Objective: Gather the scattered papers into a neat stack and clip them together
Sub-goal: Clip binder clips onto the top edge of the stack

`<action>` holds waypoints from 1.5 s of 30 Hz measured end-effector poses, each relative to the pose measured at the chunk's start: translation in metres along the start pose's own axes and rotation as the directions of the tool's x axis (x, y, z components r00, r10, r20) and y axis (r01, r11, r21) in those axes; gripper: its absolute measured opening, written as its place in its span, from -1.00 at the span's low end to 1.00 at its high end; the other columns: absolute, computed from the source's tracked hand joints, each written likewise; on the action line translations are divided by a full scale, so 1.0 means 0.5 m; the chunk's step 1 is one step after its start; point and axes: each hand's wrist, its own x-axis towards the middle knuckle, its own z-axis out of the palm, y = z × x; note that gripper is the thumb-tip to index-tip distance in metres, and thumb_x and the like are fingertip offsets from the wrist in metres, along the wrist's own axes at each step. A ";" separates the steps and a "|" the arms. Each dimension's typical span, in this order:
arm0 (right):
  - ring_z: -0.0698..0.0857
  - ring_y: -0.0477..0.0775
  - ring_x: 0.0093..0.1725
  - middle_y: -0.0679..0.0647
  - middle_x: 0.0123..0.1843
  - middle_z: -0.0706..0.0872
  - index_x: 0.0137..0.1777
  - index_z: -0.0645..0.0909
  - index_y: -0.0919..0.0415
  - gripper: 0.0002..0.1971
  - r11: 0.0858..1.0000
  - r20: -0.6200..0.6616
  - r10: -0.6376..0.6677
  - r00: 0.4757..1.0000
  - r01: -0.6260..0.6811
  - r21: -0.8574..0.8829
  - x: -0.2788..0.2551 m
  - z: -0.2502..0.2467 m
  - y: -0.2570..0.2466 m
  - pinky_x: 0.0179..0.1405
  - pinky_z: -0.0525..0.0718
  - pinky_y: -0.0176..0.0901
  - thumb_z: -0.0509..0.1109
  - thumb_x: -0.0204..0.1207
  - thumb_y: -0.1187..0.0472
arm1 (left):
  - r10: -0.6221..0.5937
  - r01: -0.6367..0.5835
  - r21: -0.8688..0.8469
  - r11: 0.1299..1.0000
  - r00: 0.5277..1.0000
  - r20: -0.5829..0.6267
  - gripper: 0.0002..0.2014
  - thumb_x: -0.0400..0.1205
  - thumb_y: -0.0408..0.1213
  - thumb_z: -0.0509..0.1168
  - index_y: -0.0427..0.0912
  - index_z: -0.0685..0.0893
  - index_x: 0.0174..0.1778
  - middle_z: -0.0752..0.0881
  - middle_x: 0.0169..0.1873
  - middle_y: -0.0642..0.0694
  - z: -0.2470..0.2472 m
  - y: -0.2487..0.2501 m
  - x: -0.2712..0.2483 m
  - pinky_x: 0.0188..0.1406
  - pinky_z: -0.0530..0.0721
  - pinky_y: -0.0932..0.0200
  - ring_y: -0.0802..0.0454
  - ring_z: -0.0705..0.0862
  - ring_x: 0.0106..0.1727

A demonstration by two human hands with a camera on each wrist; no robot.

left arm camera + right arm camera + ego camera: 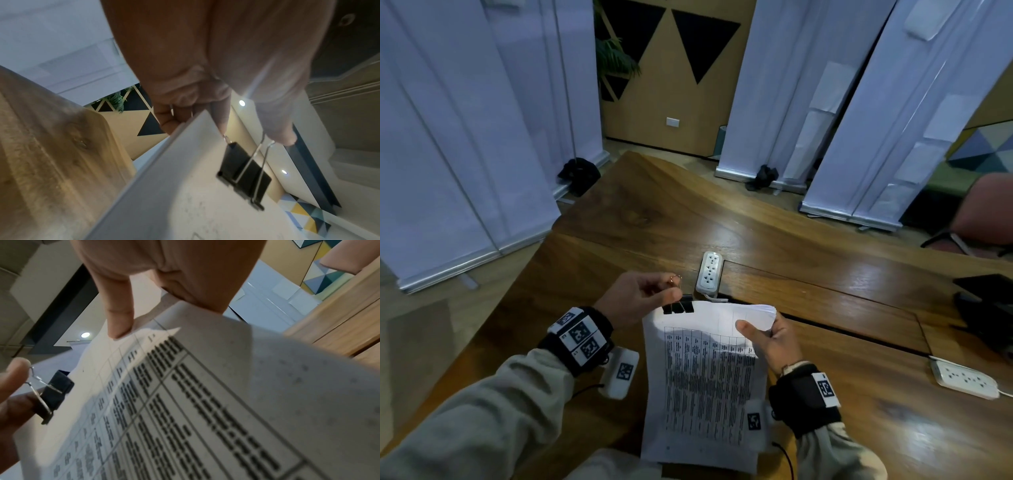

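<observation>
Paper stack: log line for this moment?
stage: clipping | paper stack: held above table | binder clip: on top-left edge | left hand: pinches clip handles | right hand: grips top-right corner

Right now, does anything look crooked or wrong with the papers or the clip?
The binder clip sits at the top left corner of the paper stack, with its wire handles raised in the left hand. The right hand bends the top right corner. Otherwise nothing stands out.
</observation>
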 end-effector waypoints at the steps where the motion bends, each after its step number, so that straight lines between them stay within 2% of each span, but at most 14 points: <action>1: 0.77 -0.27 -0.28 -0.14 -0.32 0.83 -0.09 0.64 0.15 -0.79 1.000 -0.004 -0.002 1.000 0.002 0.012 0.000 0.000 -0.001 -0.33 0.66 -0.47 0.47 0.40 0.47 | 0.022 -0.022 0.012 1.000 1.000 -0.004 -0.65 0.49 0.19 0.34 0.02 0.78 -0.01 0.81 -0.04 -0.13 0.002 0.007 0.000 0.15 0.71 -0.12 -0.13 0.75 0.04; 5: 0.79 -0.22 -0.24 -0.12 -0.28 0.85 -0.09 0.66 0.15 -0.82 1.000 -0.044 -0.014 0.999 0.014 0.011 -0.001 0.003 0.008 -0.27 0.69 -0.39 0.51 0.38 0.40 | 0.083 -0.081 0.078 0.994 0.996 -0.026 -0.78 0.56 -0.03 0.36 -0.03 0.79 0.02 0.82 -0.09 -0.11 0.007 0.019 0.006 0.03 0.76 -0.05 -0.04 0.77 -0.06; 9: 0.79 -0.18 -0.23 -0.11 -0.28 0.85 -0.11 0.66 0.16 -0.83 1.000 -0.077 -0.001 0.997 0.003 0.024 0.004 0.000 0.016 -0.21 0.68 -0.29 0.52 0.38 0.40 | 0.034 -0.034 0.046 0.998 0.999 -0.005 -0.68 0.51 -0.09 0.45 0.25 0.63 0.16 0.78 0.02 0.15 0.016 0.005 0.007 0.12 0.66 0.33 0.30 0.72 0.10; 13: 0.79 -0.18 -0.26 -0.11 -0.30 0.85 -0.13 0.65 0.16 -0.82 0.999 -0.078 0.006 0.997 -0.002 0.042 -0.001 -0.007 0.020 -0.28 0.67 -0.35 0.50 0.38 0.44 | -0.001 0.001 -0.005 1.000 1.000 0.031 -0.49 0.52 0.12 0.34 0.22 0.53 0.42 0.77 0.12 0.14 0.010 -0.003 0.003 0.27 0.61 0.21 0.31 0.68 0.22; 18: 0.78 -0.22 -0.30 -0.13 -0.34 0.84 -0.11 0.64 0.18 -0.81 0.994 -0.098 0.004 0.995 0.007 0.112 -0.002 -0.013 0.017 -0.33 0.69 -0.41 0.46 0.41 0.48 | 0.100 -0.101 0.070 0.992 0.995 0.014 -0.68 0.60 0.11 0.18 0.10 0.64 0.18 0.75 0.04 0.01 0.016 0.001 0.006 0.06 0.75 -0.01 0.12 0.72 0.06; 21: 0.79 -0.20 -0.25 -0.12 -0.29 0.85 -0.11 0.65 0.17 -0.80 0.996 -0.097 -0.009 0.995 0.017 0.089 -0.002 -0.013 0.019 -0.29 0.69 -0.41 0.48 0.39 0.47 | 0.032 -0.039 0.059 0.997 0.994 0.106 -0.69 0.58 0.06 0.27 0.12 0.65 0.22 0.74 0.10 0.06 0.011 0.006 0.014 0.18 0.69 0.02 0.19 0.70 0.11; 26: 0.81 -0.13 -0.20 -0.07 -0.26 0.86 -0.10 0.66 0.21 -0.80 0.996 -0.081 -0.014 0.997 0.021 0.084 -0.005 -0.006 0.021 -0.24 0.73 -0.34 0.47 0.38 0.49 | -0.131 0.099 0.121 0.988 0.946 0.298 -0.34 0.39 0.05 0.53 0.24 0.44 0.40 0.60 0.30 0.10 0.010 -0.009 0.027 0.44 0.48 -0.14 0.12 0.54 0.39; 30: 0.81 -0.14 -0.22 -0.06 -0.27 0.86 -0.13 0.64 0.20 -0.78 0.994 -0.069 -0.016 0.998 0.023 0.103 -0.003 -0.002 0.019 -0.27 0.73 -0.34 0.45 0.38 0.53 | -0.150 0.092 0.188 0.978 0.934 0.325 -0.13 0.30 0.06 0.59 0.23 0.33 0.52 0.53 0.40 0.09 0.020 -0.001 0.029 0.42 0.40 0.07 0.11 0.44 0.44; 33: 0.82 -0.04 -0.17 -0.01 -0.23 0.87 -0.11 0.66 0.24 -0.78 0.996 -0.041 0.005 0.999 -0.001 0.091 -0.003 0.007 0.024 -0.21 0.76 -0.23 0.46 0.37 0.55 | -0.182 0.061 0.334 0.941 0.920 0.346 -0.01 0.17 0.26 0.55 0.19 0.34 0.55 0.44 0.48 -0.01 0.026 -0.008 0.034 0.52 0.39 -0.16 -0.02 0.39 0.51; 37: 0.81 0.15 -0.17 0.07 -0.25 0.86 -0.15 0.69 0.23 -0.80 0.998 -0.029 0.041 0.999 -0.040 0.057 -0.010 0.014 0.029 -0.10 0.75 0.05 0.53 0.31 0.50 | -0.309 0.076 0.465 0.882 0.838 0.450 -0.19 0.24 0.15 0.59 0.06 0.53 0.42 0.51 0.24 0.07 0.038 0.000 0.046 0.42 0.47 -0.04 0.08 0.45 0.30; 39: 0.81 0.11 -0.21 0.08 -0.26 0.86 -0.17 0.70 0.21 -0.79 0.998 0.015 0.041 0.999 -0.042 0.051 -0.016 0.019 0.022 -0.16 0.75 0.00 0.59 0.26 0.45 | -0.361 0.039 0.568 0.822 0.807 0.468 -0.33 0.30 0.10 0.58 0.00 0.59 0.32 0.56 0.18 0.01 0.049 -0.004 0.050 0.24 0.53 0.03 0.06 0.48 0.20; 42: 0.82 0.02 -0.24 0.06 -0.26 0.86 -0.16 0.69 0.22 -0.79 0.997 0.101 0.015 0.995 -0.022 0.069 -0.022 0.022 0.006 -0.25 0.74 -0.17 0.58 0.25 0.42 | -0.362 0.043 0.590 0.806 0.825 0.433 -0.48 0.34 -0.02 0.56 0.06 0.63 0.22 0.64 0.11 0.05 0.055 -0.032 0.049 0.13 0.63 0.05 0.01 0.61 0.13; 43: 0.82 0.00 -0.23 0.04 -0.25 0.86 -0.15 0.69 0.21 -0.79 0.999 0.099 0.003 0.995 -0.008 0.053 -0.020 0.020 0.002 -0.23 0.73 -0.19 0.57 0.27 0.43 | -0.356 0.084 0.527 0.846 0.825 0.440 -0.36 0.35 -0.06 0.57 0.12 0.55 0.36 0.66 0.21 0.09 0.050 -0.037 0.049 0.23 0.64 0.04 0.01 0.64 0.20; 45: 0.82 -0.02 -0.19 0.00 -0.24 0.86 -0.14 0.69 0.18 -0.79 1.000 0.071 -0.020 0.997 0.018 0.021 -0.017 0.013 -0.002 -0.16 0.73 -0.20 0.55 0.32 0.46 | -0.330 0.154 0.377 0.913 0.822 0.464 0.01 0.40 -0.10 0.56 0.19 0.06 0.66 0.60 0.36 0.12 0.038 -0.044 0.045 0.40 0.57 0.04 0.10 0.64 0.27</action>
